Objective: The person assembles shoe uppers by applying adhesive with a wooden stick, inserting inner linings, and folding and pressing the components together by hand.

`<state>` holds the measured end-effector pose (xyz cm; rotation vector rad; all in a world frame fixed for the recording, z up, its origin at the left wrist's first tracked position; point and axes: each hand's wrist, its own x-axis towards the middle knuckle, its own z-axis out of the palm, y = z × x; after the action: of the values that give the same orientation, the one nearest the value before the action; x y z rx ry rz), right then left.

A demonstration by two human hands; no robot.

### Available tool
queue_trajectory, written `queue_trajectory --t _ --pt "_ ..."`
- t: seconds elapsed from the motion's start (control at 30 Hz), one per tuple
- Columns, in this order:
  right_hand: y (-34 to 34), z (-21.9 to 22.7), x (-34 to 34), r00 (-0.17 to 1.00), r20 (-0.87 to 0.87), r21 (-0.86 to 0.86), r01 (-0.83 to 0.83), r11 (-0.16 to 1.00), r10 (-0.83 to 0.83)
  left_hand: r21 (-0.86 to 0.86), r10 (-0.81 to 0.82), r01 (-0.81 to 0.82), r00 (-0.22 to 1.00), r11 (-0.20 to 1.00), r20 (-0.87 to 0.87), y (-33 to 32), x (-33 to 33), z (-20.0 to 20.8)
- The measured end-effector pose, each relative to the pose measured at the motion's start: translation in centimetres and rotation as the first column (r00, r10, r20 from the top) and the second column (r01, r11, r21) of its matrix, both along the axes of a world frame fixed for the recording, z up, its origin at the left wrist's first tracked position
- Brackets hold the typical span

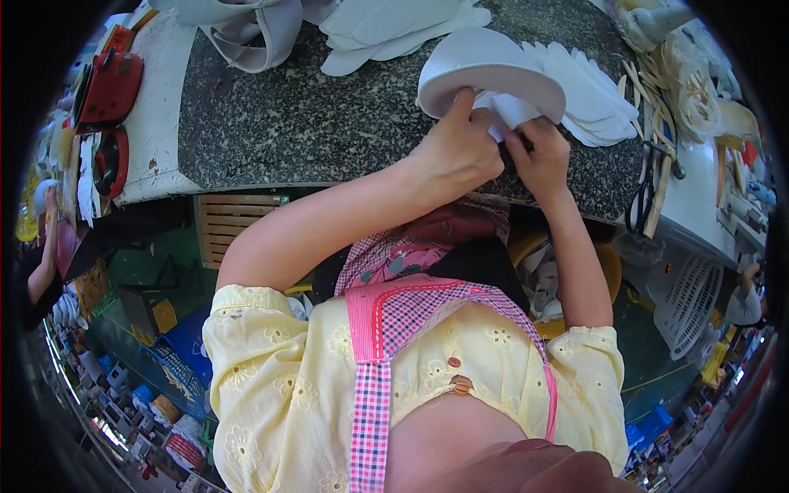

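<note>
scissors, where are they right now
In the head view the scissors hang off the granite slab's right edge, beside the right hand and wooden sticks.

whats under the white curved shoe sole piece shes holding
Under the white curved sole piece lie a crumpled white sheet, pinched by the left hand and right hand, and the speckled grey granite worktop. Anything beneath its middle is hidden.

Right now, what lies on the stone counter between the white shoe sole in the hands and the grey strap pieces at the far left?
In the head view, between the white shoe sole and the grey strap pieces lies a pile of flat white insole cutouts; nearer the person, the counter is bare.
</note>
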<state>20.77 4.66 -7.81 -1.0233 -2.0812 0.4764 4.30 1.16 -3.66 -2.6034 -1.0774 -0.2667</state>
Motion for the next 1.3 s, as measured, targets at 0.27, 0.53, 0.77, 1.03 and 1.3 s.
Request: queue_trajectory --t 0.27,0.53,0.77,1.03,1.3 --pt "0.0 1.3 -0.4 0.955 0.278 0.154 -0.147 0.977 0.1 -0.039 0.031 -0.027 0.995 0.999 0.098 0.1 -0.9 0.1" --pt "0.8 2.5 -1.0 0.931 0.342 0.175 -0.194 0.965 0.125 -0.035 -0.013 0.021 0.974 0.999 0.227 1.7 -1.4 1.3" --pt "1.1 1.1 -0.1 0.917 0.345 0.285 -0.303 0.909 0.198 -0.111 0.069 -0.059 0.993 0.992 0.091 0.5 -1.9 1.3" --pt "1.2 1.5 -0.3 0.895 0.393 0.334 -0.351 0.874 0.209 -0.092 0.153 -0.15 0.988 0.984 0.035 -1.0 -2.1 0.2" --pt "1.4 1.9 0.1 0.844 0.457 0.242 -0.422 0.874 0.281 0.013 0.215 -0.216 0.975 0.976 0.048 -2.9 -3.0 -1.2"
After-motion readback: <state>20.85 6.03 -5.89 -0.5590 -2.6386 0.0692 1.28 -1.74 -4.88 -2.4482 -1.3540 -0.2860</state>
